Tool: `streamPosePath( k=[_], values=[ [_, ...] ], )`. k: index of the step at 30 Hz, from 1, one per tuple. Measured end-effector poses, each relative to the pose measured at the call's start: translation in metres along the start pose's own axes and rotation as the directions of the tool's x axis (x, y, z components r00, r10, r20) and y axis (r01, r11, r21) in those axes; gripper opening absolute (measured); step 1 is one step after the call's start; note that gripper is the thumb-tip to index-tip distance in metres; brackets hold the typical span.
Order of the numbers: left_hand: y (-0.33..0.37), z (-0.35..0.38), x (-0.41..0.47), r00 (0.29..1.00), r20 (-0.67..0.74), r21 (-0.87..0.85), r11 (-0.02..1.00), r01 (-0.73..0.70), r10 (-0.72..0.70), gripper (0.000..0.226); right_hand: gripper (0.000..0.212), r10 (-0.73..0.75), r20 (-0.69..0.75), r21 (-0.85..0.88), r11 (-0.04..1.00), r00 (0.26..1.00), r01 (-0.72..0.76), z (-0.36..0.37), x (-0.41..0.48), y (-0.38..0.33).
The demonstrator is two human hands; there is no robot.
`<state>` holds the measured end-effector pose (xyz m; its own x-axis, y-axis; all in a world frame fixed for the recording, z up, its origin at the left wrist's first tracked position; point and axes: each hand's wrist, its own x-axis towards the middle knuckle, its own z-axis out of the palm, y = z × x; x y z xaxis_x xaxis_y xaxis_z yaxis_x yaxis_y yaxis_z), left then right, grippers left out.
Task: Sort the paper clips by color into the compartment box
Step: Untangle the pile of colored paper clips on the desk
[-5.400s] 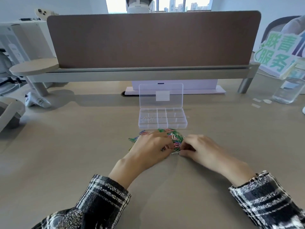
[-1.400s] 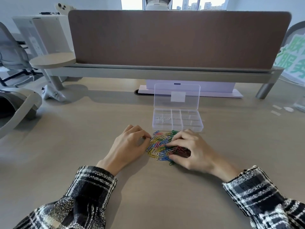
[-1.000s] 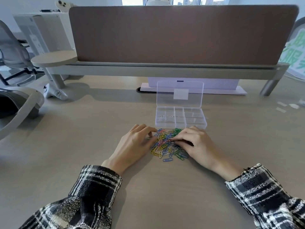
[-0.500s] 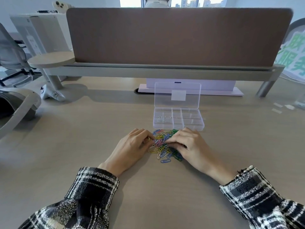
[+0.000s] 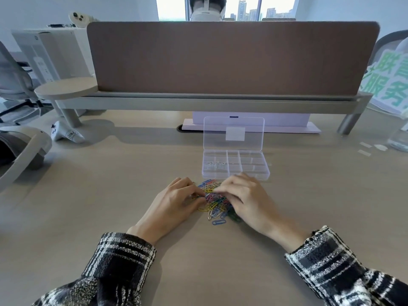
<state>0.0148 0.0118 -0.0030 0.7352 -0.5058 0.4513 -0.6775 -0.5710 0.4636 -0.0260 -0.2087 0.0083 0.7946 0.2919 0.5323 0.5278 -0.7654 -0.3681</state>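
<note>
Between both hands: mixed-colour paper clips (image 5: pixel 215 204) in a loose pile on the desk (image 5: pixel 88 195), one blue clip (image 5: pixel 219 222) lying apart on the side nearest the wrists. Left hand (image 5: pixel 174 202) and right hand (image 5: pixel 247 199) both have fingers curled down into the pile. Fingertips hide the clips under them, so I can't tell if either has one pinched.

Just past the fingertips: clear compartment box (image 5: pixel 254 171), lid (image 5: pixel 234 133) tilted up and open. A few silver clips (image 5: pixel 215 163) sit in a left compartment. The right hand overlaps the box's near edge.

Beyond the box: flat white base (image 5: pixel 287 125), then a brown divider screen (image 5: pixel 231 58). Far out from the left hand: white controller (image 5: pixel 66 134) and headset (image 5: pixel 19 149). Out from the right hand: paper scraps (image 5: pixel 364 149).

Writing: the lid's white label (image 5: pixel 235 134) is blank. The sign (image 5: pixel 388 85) has green characters, "服务" legible. The scrawl on the controller is unreadable.
</note>
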Motion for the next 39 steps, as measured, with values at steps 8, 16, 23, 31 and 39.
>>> streamPosePath(
  k=[8,16,23,31,39],
  values=[
    [-0.003,-0.001,0.0,0.999,0.007,-0.041,0.998,0.045,-0.045,0.014,0.04,0.005,0.072,-0.143,0.99,0.997,0.006,0.01,0.002,0.004],
    [0.002,-0.003,-0.002,1.0,0.004,0.037,0.999,0.001,-0.002,0.018,0.036,0.042,0.087,-0.163,0.986,0.995,-0.027,0.004,0.005,-0.002],
    [0.002,-0.002,-0.002,1.0,0.005,0.074,0.997,-0.008,0.007,0.023,0.038,0.032,0.115,-0.167,0.986,0.993,-0.012,0.006,0.004,0.0],
    [0.003,-0.001,-0.001,1.0,0.008,0.105,0.994,0.015,-0.016,0.022,0.033,0.06,0.101,-0.108,0.993,0.993,-0.049,0.003,0.015,0.001],
    [0.004,0.001,0.002,0.999,-0.002,0.074,0.996,0.052,-0.052,0.031,0.042,-0.051,0.218,-0.194,0.976,0.975,0.094,0.012,0.024,0.001]
  ],
)
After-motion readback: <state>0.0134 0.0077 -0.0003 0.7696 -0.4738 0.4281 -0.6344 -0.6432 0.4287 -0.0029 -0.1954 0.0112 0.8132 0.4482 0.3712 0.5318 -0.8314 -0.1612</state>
